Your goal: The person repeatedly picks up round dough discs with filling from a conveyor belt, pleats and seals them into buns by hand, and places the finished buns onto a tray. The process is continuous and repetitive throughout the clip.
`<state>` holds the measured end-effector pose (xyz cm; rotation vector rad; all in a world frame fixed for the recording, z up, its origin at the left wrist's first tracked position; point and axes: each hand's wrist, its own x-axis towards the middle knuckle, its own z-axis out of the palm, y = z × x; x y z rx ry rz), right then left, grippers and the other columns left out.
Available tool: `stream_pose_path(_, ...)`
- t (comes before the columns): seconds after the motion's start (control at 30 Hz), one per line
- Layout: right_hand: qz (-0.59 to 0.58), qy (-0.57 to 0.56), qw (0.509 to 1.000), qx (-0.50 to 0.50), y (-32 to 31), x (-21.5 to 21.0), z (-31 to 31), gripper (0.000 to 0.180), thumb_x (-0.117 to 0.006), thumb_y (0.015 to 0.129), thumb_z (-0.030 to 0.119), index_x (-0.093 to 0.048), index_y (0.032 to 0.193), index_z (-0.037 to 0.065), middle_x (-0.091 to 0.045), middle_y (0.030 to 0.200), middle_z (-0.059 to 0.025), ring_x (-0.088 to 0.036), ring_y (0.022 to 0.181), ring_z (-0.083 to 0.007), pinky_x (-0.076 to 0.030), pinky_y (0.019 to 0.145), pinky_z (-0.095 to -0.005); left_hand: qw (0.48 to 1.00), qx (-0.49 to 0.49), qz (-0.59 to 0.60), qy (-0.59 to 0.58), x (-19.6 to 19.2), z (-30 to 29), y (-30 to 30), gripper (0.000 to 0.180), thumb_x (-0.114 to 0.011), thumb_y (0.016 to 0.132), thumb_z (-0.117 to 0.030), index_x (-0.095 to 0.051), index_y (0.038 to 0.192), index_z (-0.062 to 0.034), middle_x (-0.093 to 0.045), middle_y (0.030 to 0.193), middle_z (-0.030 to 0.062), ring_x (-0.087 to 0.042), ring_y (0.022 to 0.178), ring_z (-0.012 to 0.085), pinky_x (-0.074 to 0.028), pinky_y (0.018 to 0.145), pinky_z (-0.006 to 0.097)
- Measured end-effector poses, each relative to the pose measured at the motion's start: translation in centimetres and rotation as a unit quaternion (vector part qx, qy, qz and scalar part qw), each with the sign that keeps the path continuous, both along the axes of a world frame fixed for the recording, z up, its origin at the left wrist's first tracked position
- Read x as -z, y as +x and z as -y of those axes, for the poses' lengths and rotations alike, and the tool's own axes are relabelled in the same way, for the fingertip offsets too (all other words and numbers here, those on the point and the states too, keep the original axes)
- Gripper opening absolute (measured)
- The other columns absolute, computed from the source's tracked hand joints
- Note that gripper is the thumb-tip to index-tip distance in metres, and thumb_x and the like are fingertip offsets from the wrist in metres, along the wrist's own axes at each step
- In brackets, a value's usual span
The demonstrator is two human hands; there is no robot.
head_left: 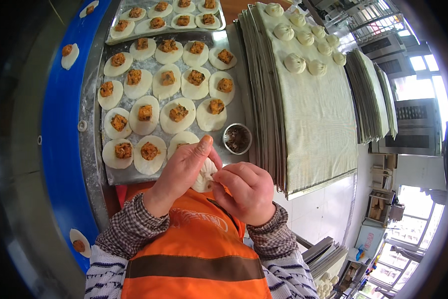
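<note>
The left hand (pixel 181 167) cups a pleated bun (pixel 202 178) above the apron (pixel 196 236), partly hiding it; the right hand (pixel 248 192) pinches its folds between fingertips. Beyond, 1 wrapper (pixel 185 136) is half covered.

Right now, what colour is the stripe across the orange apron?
Dark brown: the stripe shows best in the head view.

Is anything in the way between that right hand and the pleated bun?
Nothing visible: the right hand pinches the pleated bun, while the left hand cups its other side. The metal bowl sits beyond them, not between.
</note>
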<state>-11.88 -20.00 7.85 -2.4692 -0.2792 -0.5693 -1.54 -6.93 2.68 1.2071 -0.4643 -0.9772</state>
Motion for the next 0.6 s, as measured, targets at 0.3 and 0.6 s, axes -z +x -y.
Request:
stream_pose_path(0.3,-0.108,0.152,0.981,0.056,-1.0,-3.7,2.4,0.07,-0.079,0.065,0.015,-0.047,0.127,0.005,-0.048,0.126,-0.0137,-0.061,0.091,-0.0284,-0.054,0.066,-0.0337,0.988,-0.066,0.032,-0.135,-2.6,4.2,0.0,0.056,-0.034,0.099,-0.047,-0.048,0.126,0.001,-0.062,0.092,0.009,-0.059,0.083,0.0137,-0.049,0.077,0.026)
stream_pose_path(0.6,-0.031,0.207,0.963,0.172,-0.5,-5.3,17.2,0.048,-0.075,0.069,0.004,-0.055,0.112,0.007,-0.06,0.111,-0.0074,-0.057,0.068,-0.0138,-0.045,0.052,-0.0252,0.981,-0.018,-0.058,-0.182,-6.8,14.4,2.2,0.082,-0.028,0.089,-0.068,-0.022,0.144,-0.0076,-0.051,0.125,0.0132,-0.044,0.123,0.024,-0.03,0.105,0.038)
